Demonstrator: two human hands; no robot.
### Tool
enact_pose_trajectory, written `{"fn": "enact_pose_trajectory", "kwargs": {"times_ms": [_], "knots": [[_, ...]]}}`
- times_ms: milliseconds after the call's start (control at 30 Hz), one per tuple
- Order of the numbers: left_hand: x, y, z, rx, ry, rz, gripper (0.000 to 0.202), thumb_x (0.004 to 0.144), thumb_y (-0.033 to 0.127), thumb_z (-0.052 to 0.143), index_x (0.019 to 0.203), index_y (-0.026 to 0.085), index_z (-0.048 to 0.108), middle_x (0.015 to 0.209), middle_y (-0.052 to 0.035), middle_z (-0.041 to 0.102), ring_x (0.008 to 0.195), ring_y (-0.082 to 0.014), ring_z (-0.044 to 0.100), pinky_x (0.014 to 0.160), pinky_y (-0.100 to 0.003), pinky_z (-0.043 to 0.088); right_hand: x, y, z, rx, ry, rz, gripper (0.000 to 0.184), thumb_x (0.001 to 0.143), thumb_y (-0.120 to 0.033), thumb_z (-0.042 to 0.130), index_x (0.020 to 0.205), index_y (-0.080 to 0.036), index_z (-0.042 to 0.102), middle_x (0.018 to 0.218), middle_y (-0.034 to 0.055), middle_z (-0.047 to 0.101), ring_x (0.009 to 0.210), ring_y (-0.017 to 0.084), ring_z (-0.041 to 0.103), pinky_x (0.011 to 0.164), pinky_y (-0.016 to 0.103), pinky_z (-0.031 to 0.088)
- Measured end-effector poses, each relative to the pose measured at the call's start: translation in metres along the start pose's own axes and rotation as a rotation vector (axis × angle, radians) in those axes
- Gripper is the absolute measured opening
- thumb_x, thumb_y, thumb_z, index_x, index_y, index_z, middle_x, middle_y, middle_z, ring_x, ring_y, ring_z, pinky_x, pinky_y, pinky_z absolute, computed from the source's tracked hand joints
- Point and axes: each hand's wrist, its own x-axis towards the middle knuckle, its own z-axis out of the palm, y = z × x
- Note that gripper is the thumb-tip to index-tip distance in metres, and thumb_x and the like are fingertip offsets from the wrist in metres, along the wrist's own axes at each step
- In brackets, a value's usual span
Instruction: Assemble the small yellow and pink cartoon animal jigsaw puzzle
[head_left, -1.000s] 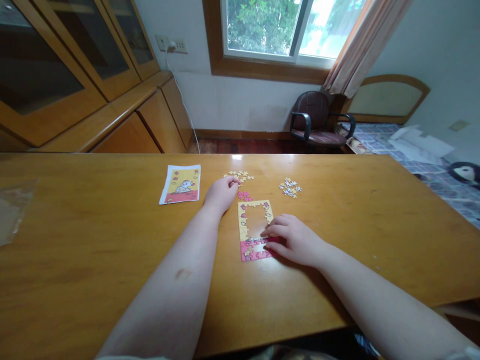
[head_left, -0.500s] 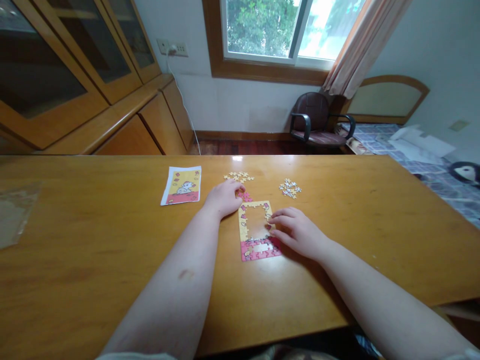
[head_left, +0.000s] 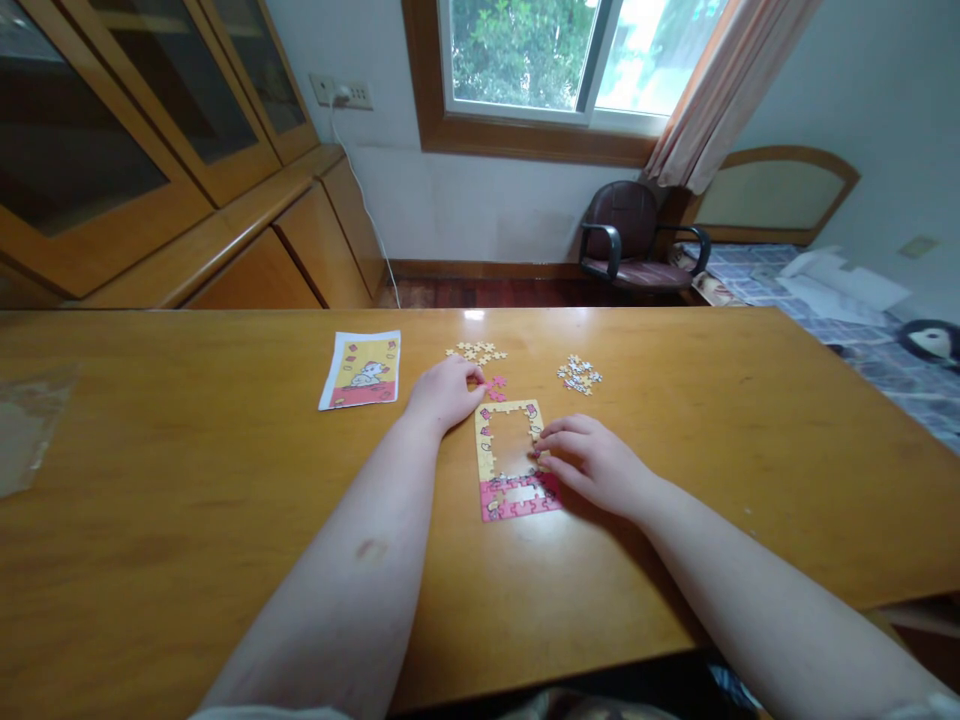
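While the right grip (head_left: 592, 462) gapes at the puzzle (head_left: 517, 509), the left grip (head_left: 445, 393) is unclear.

Curled left hand (head_left: 448, 394) reaches beyond loosely bent right hand (head_left: 592, 464).

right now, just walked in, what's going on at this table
A person has both hands at a partly joined jigsaw, its middle unfilled. The left hand is at the loose pink pieces; the right hand is at the jigsaw's right edge. Yellow pieces and mostly white pieces lie farther back, a picture sheet to the left.
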Motion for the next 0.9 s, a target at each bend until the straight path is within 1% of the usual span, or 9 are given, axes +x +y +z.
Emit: {"fn": "enact_pose_trajectory", "kwargs": {"times_ms": [167, 267, 333, 400, 467, 567, 667, 767, 900], "knots": [[0.001, 0.000, -0.001, -0.034, -0.001, -0.011, 0.018, 0.078, 0.038, 0.061, 0.080, 0.023, 0.070, 0.096, -0.0051, 0.065, 0.089, -0.0221, 0.060, 0.076, -0.032, 0.045, 0.000, 0.000, -0.001, 0.009, 0.006, -0.011, 0.018, 0.090, -0.027, 0.056, 0.099, -0.020, 0.070, 0.098, 0.0076, 0.069, 0.094, 0.019, 0.062, 0.087, 0.038, 0.050], [0.002, 0.000, -0.001, -0.090, 0.007, -0.008, 0.012, 0.077, 0.033, 0.062, 0.077, 0.022, 0.068, 0.092, -0.0041, 0.067, 0.087, -0.0217, 0.061, 0.077, -0.033, 0.045, 0.000, 0.000, -0.001, 0.009, 0.008, -0.014, 0.017, 0.090, -0.027, 0.056, 0.099, -0.020, 0.070, 0.098, 0.0073, 0.069, 0.095, 0.019, 0.062, 0.088, 0.037, 0.050], [0.002, 0.001, -0.001, -0.171, -0.003, -0.014, 0.010, 0.076, 0.031, 0.064, 0.076, 0.022, 0.068, 0.087, -0.0033, 0.069, 0.084, -0.0209, 0.062, 0.077, -0.033, 0.046, 0.000, 0.001, 0.000, 0.000, 0.020, -0.016, 0.017, 0.090, -0.026, 0.056, 0.099, -0.020, 0.069, 0.097, 0.0071, 0.070, 0.093, 0.019, 0.063, 0.087, 0.037, 0.050], [0.002, 0.004, -0.001, -0.324, -0.021, -0.048, 0.012, 0.074, 0.032, 0.067, 0.077, 0.021, 0.068, 0.082, -0.0035, 0.070, 0.079, -0.0196, 0.063, 0.075, -0.034, 0.048, 0.000, 0.003, 0.002, -0.026, 0.072, -0.003, 0.016, 0.090, -0.025, 0.056, 0.096, -0.021, 0.069, 0.094, 0.0070, 0.070, 0.089, 0.019, 0.064, 0.084, 0.036, 0.051], [0.002, 0.009, -0.001, -0.565, -0.084, -0.084, 0.016, 0.072, 0.033, 0.070, 0.079, 0.019, 0.068, 0.079, -0.0045, 0.071, 0.075, -0.0180, 0.064, 0.074, -0.034, 0.050, 0.000, 0.007, 0.004, -0.065, 0.169, 0.037, 0.014, 0.089, -0.025, 0.057, 0.094, -0.021, 0.069, 0.090, 0.0070, 0.070, 0.085, 0.019, 0.064, 0.081, 0.036, 0.052], [0.001, 0.017, 0.000, -0.859, -0.270, -0.071, 0.018, 0.069, 0.029, 0.073, 0.079, 0.016, 0.069, 0.080, -0.0060, 0.072, 0.075, -0.0160, 0.066, 0.076, -0.032, 0.052, 0.002, 0.013, 0.008, -0.119, 0.313, 0.099, 0.012, 0.087, -0.027, 0.060, 0.093, -0.021, 0.069, 0.087, 0.0065, 0.070, 0.083, 0.019, 0.064, 0.079, 0.035, 0.051], [0.000, 0.020, -0.001, -0.913, -0.389, -0.051, 0.019, 0.064, 0.026, 0.077, 0.076, 0.015, 0.066, 0.073, -0.0043, 0.071, 0.070, -0.0144, 0.066, 0.070, -0.029, 0.053, 0.006, 0.015, 0.012, -0.140, 0.382, 0.112, 0.012, 0.087, -0.029, 0.062, 0.091, -0.022, 0.070, 0.086, 0.0058, 0.071, 0.082, 0.019, 0.065, 0.077, 0.034, 0.051], [-0.001, 0.020, -0.002, -0.926, -0.453, -0.044, 0.023, 0.062, 0.026, 0.079, 0.073, 0.015, 0.062, 0.065, -0.0015, 0.068, 0.063, -0.0125, 0.064, 0.062, -0.025, 0.050, 0.010, 0.013, 0.015, -0.133, 0.406, 0.088, 0.012, 0.087, -0.030, 0.061, 0.091, -0.023, 0.071, 0.083, 0.0051, 0.071, 0.078, 0.018, 0.065, 0.073, 0.032, 0.051], [-0.001, 0.018, -0.001, -0.940, -0.521, -0.013, 0.026, 0.061, 0.026, 0.080, 0.074, 0.015, 0.060, 0.065, -0.0019, 0.068, 0.063, -0.0127, 0.065, 0.061, -0.024, 0.049, 0.013, 0.009, 0.019, -0.122, 0.415, 0.038, 0.015, 0.089, -0.029, 0.060, 0.093, -0.021, 0.072, 0.084, 0.0062, 0.071, 0.077, 0.017, 0.065, 0.073, 0.031, 0.050]]}}
